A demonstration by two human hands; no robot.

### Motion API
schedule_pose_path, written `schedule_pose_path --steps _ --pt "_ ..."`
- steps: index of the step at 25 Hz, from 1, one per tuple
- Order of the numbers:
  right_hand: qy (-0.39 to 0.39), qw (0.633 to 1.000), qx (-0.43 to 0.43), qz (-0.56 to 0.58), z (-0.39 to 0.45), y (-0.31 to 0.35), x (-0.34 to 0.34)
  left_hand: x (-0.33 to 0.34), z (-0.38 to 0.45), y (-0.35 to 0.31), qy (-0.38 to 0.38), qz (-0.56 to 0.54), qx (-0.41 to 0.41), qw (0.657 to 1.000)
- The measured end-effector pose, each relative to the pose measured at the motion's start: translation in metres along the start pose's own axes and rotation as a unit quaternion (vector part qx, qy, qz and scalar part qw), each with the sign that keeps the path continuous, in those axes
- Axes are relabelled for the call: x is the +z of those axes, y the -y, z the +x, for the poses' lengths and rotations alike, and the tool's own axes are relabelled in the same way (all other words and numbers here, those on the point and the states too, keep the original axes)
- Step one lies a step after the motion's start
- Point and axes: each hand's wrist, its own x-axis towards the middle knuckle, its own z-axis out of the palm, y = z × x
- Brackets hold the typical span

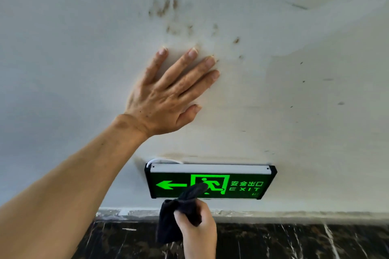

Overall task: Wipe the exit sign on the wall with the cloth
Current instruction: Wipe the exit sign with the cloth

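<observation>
The exit sign [235, 183] is a black box with a lit green arrow, running figure and "EXIT" lettering, mounted low on the white wall. My right hand [199, 231] is below its left half, shut on a dark cloth [179, 214]. One tip of the cloth lies over the sign's face just right of the arrow. My left hand [168, 94] is pressed flat on the wall well above the sign, fingers spread, holding nothing.
The white wall [305, 101] carries brown smudges above my left hand and small dark specks to the right. A white cable [162, 161] loops from the sign's top left corner. Dark marble skirting [294, 239] runs along the base.
</observation>
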Motion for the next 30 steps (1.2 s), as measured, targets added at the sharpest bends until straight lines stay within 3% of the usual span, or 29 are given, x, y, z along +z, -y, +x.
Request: schedule_pose_path --steps 5,8,9,10,13,14,16,19,23,25,26,28,30 --pt "0.007 0.997 -0.023 0.068 -0.001 0.035 -0.059 -0.035 0.001 -0.019 0.057 -0.137 -0.041 0.988" --pt "0.05 0.993 -0.025 0.106 -0.001 0.055 -0.088 -0.065 -0.014 -0.07 0.123 -0.272 -0.112 0.948" --pt "0.063 0.99 -0.019 0.127 0.001 0.059 -0.092 -0.073 -0.025 -0.087 0.167 -0.361 -0.173 0.901" --pt "0.072 0.986 -0.009 0.151 0.002 0.063 -0.097 -0.083 -0.032 -0.102 0.213 -0.459 -0.251 0.825" --pt "0.098 0.986 -0.004 0.137 0.003 0.073 -0.114 -0.1 -0.043 -0.136 0.285 -0.662 -0.444 0.533" --pt "0.106 0.988 -0.013 0.114 0.002 0.076 -0.118 -0.103 -0.047 -0.142 0.294 -0.689 -0.472 0.465" --pt "0.105 0.99 -0.025 0.09 -0.001 0.083 -0.121 -0.109 -0.056 -0.147 0.298 -0.725 -0.489 0.382" --pt "0.071 0.994 -0.022 0.078 -0.005 0.092 -0.119 -0.113 -0.065 -0.15 0.282 -0.742 -0.507 0.337" --pt "0.07 0.996 -0.046 -0.001 -0.009 0.106 -0.11 -0.109 -0.076 -0.156 0.253 -0.71 -0.561 0.341" --pt "0.073 0.982 -0.128 -0.119 -0.008 0.122 -0.106 -0.105 -0.085 -0.152 0.205 -0.7 -0.619 0.292" --pt "0.051 0.964 -0.189 -0.18 -0.004 0.131 -0.106 -0.102 -0.09 -0.149 0.18 -0.692 -0.646 0.269" --pt "-0.019 0.914 -0.332 -0.233 0.002 0.155 -0.105 -0.096 -0.102 -0.147 0.148 -0.662 -0.688 0.257" --pt "-0.096 0.828 -0.499 -0.236 0.012 0.174 -0.105 -0.094 -0.11 -0.148 0.123 -0.638 -0.717 0.253"
